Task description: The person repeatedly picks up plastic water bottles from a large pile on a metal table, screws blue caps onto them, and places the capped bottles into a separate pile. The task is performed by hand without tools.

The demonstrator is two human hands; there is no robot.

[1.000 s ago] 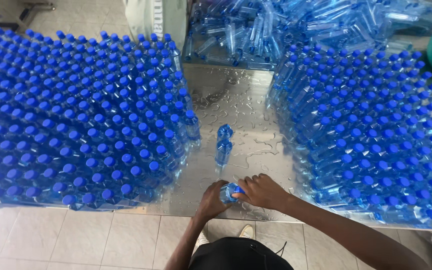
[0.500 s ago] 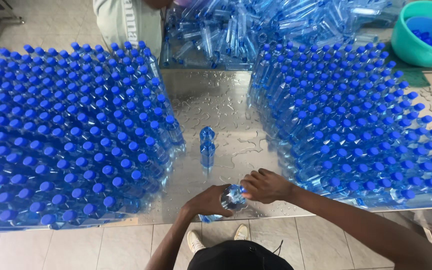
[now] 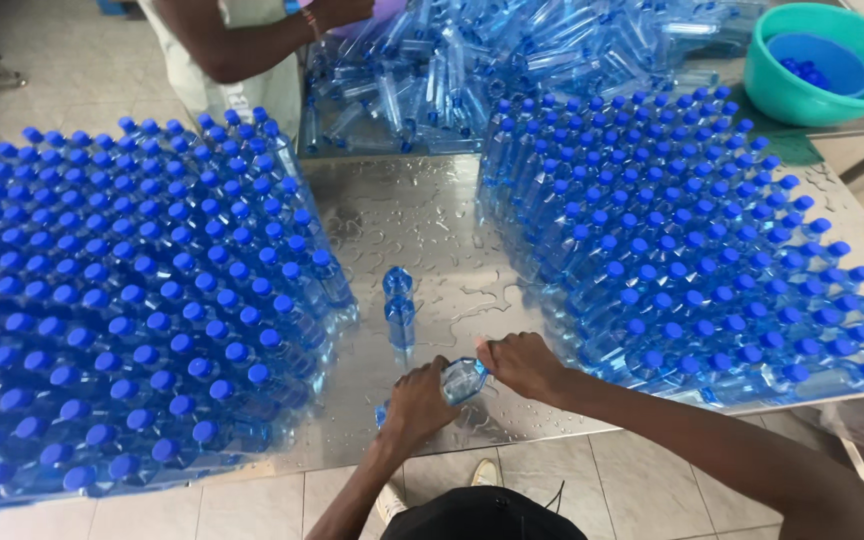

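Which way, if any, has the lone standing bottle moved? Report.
No. The lone bottle still stands in the gap beside the left bottle block; only the camera view shifted.

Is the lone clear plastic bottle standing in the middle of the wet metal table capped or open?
Capped: the lone clear plastic bottle stands upright on the wet metal table with a blue cap on top.

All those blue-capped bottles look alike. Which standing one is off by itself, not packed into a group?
The lone bottle standing on the wet metal table, in the gap between the two big blocks of bottles, just beyond the person's hands. Every other upright one stands packed among neighbours.
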